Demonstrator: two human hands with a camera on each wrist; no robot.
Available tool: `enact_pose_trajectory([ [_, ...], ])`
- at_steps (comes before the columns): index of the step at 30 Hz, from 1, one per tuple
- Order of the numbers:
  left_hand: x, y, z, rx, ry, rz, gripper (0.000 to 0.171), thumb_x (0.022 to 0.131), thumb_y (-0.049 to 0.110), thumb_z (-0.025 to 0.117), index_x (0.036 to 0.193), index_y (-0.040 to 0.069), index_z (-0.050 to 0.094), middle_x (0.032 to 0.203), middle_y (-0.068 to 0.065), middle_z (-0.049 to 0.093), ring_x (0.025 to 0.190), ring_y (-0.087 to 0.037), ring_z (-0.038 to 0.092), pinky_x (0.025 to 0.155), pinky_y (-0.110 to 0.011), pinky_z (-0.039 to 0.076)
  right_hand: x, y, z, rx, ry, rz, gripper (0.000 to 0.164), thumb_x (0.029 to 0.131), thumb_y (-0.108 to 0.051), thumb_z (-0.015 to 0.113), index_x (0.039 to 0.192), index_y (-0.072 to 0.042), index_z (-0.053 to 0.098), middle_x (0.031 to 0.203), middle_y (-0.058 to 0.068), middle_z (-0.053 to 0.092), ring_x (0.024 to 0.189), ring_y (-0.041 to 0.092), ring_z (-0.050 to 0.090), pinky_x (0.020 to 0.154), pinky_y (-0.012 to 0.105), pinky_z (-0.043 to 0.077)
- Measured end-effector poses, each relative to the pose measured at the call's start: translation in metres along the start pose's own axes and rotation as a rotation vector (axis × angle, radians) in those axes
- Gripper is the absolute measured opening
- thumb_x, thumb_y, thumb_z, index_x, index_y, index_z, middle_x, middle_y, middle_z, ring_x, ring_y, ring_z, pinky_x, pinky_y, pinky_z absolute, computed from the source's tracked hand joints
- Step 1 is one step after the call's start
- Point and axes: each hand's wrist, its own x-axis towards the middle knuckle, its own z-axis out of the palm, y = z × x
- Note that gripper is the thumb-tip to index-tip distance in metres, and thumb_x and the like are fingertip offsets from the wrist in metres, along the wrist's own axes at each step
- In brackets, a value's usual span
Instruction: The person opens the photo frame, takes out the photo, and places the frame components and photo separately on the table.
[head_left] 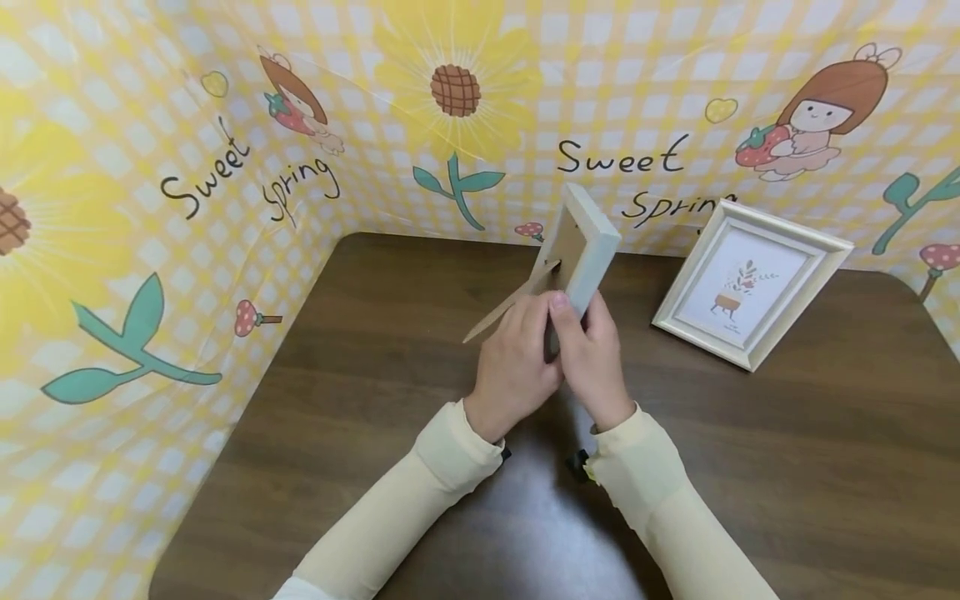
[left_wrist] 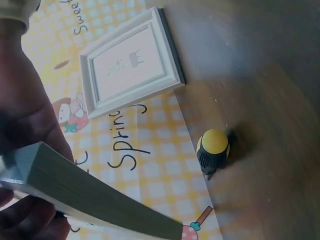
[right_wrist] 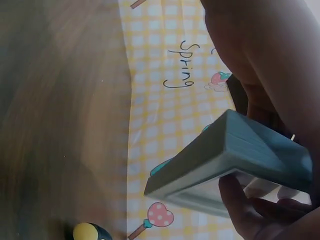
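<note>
The left hand [head_left: 517,354] and right hand [head_left: 592,358] meet, each grip clamped with bent fingers on the lower part of a pale picture frame [head_left: 595,262], raised over the desk [head_left: 360,350]. Its long axis slants up and away from the wrists; its back, with jutting stand [head_left: 502,310], faces left. Beyond stands a second frame [head_left: 738,292]; farthest, checked cloth [head_left: 360,150] reads "Sweet Spring".

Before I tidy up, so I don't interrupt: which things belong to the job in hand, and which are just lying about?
In the job:
held frame, gripped by left hand and right hand
its back stand

Apparently lying about:
other picture frame
yellow-and-black object, use unclear
</note>
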Motion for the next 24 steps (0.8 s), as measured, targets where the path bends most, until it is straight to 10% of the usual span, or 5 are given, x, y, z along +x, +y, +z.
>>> enact_pose_trajectory([
  [10, -0.012, 0.010, -0.008, 0.134, -0.120, 0.197, 0.046, 0.097, 0.029, 0.063, 0.135, 0.005, 0.058, 0.131, -0.011, 0.061, 0.116, -0.023, 0.061, 0.085, -0.037, 0.054, 0.007, 0.002, -0.012, 0.524, 0.127, 0.236, 0.013, 0.100, -0.020, 0.060, 0.095, -0.009, 0.059, 0.081, 0.001, 0.059, 0.074, 0.013, 0.060, 0.070, 0.026, 0.051],
  [17, -0.008, -0.019, -0.033, -0.030, -0.290, 0.291, 0.040, 0.099, 0.036, 0.061, 0.131, 0.013, 0.069, 0.132, -0.009, 0.065, 0.134, -0.027, 0.048, 0.115, -0.053, 0.024, 0.011, 0.010, -0.022, 0.716, 0.087, 0.263, 0.016, 0.105, -0.024, 0.052, 0.101, -0.010, 0.060, 0.100, 0.004, 0.063, 0.092, 0.016, 0.061, 0.082, 0.030, 0.051],
  [24, 0.007, -0.045, -0.049, -0.208, -0.037, 0.173, 0.019, 0.097, 0.011, 0.054, 0.096, 0.001, 0.070, 0.098, -0.009, 0.070, 0.100, -0.027, 0.064, 0.101, -0.047, 0.043, 0.006, 0.017, -0.028, 0.674, 0.030, 0.292, 0.025, 0.105, -0.035, 0.049, 0.111, -0.011, 0.054, 0.099, 0.004, 0.062, 0.086, 0.015, 0.063, 0.075, 0.031, 0.054],
])
